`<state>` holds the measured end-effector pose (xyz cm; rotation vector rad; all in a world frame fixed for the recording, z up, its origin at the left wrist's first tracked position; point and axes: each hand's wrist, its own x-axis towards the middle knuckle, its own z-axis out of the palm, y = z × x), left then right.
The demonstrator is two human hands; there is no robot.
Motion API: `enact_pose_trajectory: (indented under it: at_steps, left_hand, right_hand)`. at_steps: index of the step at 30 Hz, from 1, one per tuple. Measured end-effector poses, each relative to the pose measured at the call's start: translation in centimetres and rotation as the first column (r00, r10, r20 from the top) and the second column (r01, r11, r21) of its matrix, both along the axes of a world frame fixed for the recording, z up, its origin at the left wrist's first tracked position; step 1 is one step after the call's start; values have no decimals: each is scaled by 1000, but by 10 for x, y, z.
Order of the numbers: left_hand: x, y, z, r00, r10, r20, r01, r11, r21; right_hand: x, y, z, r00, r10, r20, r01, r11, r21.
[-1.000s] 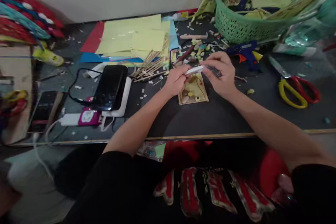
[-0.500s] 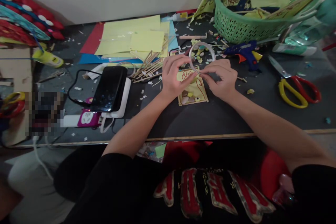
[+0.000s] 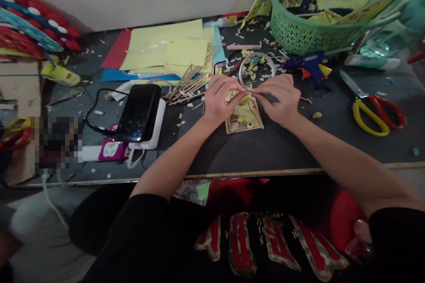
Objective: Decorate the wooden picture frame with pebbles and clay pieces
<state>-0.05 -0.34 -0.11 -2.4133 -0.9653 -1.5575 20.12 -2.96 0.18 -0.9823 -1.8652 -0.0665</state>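
Note:
A thin, pale roll of tape (image 3: 274, 70) is held up on edge above the table. My left hand (image 3: 222, 99) pinches at its near lower edge, thumb and forefinger pressed together. Just to the right, my right hand (image 3: 279, 98) pinches the same edge, its fingertips almost meeting the left ones. Whether a tape end is lifted between them is too small to see. Below the hands lies a small yellow card panel (image 3: 251, 112) framed with sticks, with red drawing and several pebbles on it. The hands cover part of its upper edge.
To the right are a blue glue gun (image 3: 310, 65) and scissors (image 3: 372, 108) with red and yellow handles. A green basket (image 3: 318, 35) stands behind. Wooden sticks (image 3: 187, 86), yellow paper (image 3: 159, 46) and a black phone (image 3: 139, 112) lie left. Paper scraps are scattered about.
My left hand's fingers have come off the roll's left side and closed into a pinch at its lower edge. The roll has shifted slightly right; my right hand has barely moved.

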Motion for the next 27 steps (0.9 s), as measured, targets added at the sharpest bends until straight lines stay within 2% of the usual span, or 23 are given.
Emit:
enact_pose_trajectory:
  at_steps: [4, 7, 10, 14, 17, 20, 24, 27]
  left_hand:
    - [-1, 2, -3, 999, -38, 22, 37, 999, 25]
    - [-3, 3, -4, 999, -45, -17, 46, 999, 24]
    - [-4, 3, -4, 995, -7, -95, 9, 1000, 20]
    - [-4, 1, -2, 985, 62, -160, -46, 994, 103]
    - [-2, 0, -3, 987, 43, -153, -23, 991, 132]
    - [1, -1, -3, 989, -10, -149, 22, 997, 80]
    - [2, 0, -2, 983, -61, -172, 51, 997, -63]
    - [1, 2, -2, 976, -136, -169, 115, 985, -130]
  right_hand:
    - [1, 2, -3, 1000, 9, 5, -9, 1000, -5]
    - [2, 2, -5, 1000, 24, 6, -24, 1000, -10]
    - [1, 1, -3, 1000, 5, 1, -5, 999, -35]
    - [-1, 0, 1, 999, -32, -44, 30, 999, -40]
    - [-2, -1, 4, 997, -51, -51, 48, 997, -57]
    - [-3, -2, 5, 997, -67, -36, 63, 993, -96]
    - [-4, -2, 6, 997, -70, -33, 65, 988, -140]
    - [-3, 0, 3, 994, -76, -81, 60, 981, -182]
